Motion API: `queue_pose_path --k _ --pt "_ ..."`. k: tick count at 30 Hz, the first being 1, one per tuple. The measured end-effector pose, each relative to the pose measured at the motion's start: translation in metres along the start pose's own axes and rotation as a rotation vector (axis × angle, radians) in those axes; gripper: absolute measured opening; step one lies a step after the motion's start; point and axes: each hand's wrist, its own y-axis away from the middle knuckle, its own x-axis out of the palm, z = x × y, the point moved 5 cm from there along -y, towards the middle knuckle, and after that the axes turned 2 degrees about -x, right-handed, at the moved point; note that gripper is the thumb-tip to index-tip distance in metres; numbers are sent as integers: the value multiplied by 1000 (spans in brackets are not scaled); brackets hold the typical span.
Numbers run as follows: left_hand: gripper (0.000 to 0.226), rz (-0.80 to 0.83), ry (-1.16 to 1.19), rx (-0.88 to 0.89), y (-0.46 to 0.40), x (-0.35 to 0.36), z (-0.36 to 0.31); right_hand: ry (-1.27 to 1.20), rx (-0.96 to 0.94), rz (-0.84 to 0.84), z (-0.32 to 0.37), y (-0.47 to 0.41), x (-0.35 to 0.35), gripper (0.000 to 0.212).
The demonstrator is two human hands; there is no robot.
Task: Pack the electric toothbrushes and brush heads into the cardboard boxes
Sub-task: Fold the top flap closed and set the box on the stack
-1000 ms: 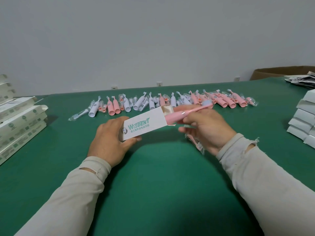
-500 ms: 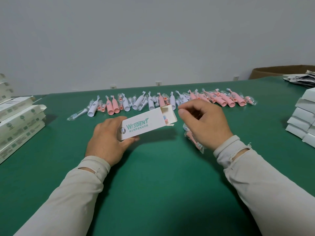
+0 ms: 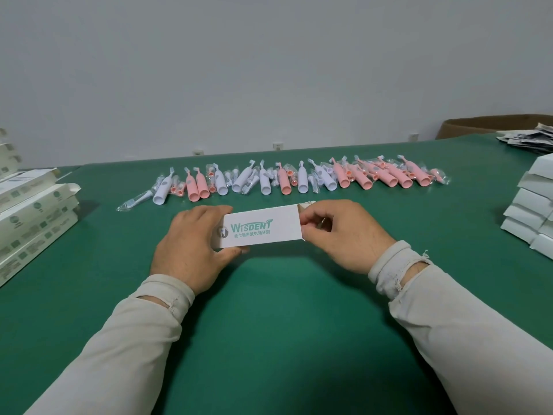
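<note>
The cardboard box is lying long-axis left to right above the table; the left hand is gripping its left end, the right hand pinching what is probably the open flap.

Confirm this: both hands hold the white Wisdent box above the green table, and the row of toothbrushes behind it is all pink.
Not all pink. The head view shows the row of toothbrushes mixing pink and white handles. The rest holds: left hand and right hand hold the Wisdent box above the green table.
</note>
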Motion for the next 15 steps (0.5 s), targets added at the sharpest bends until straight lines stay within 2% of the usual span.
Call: queue_pose_path --k 6,9,11,13,15 --pt "73 8 -33 17 3 -3 -4 32 24 84 -3 0 1 16" --pt "77 41 -59 -22 2 -2 -3 186 -50 111 3 2 2 30" --pt "70 44 -57 -42 1 -2 -1 273 -128 99 10 2 1 34" --pt "66 34 -39 -53 0 -3 0 306 -183 73 14 1 -2 30" --pt "65 16 -13 -66 -1 -4 1 323 -221 39 16 0 -5 16"
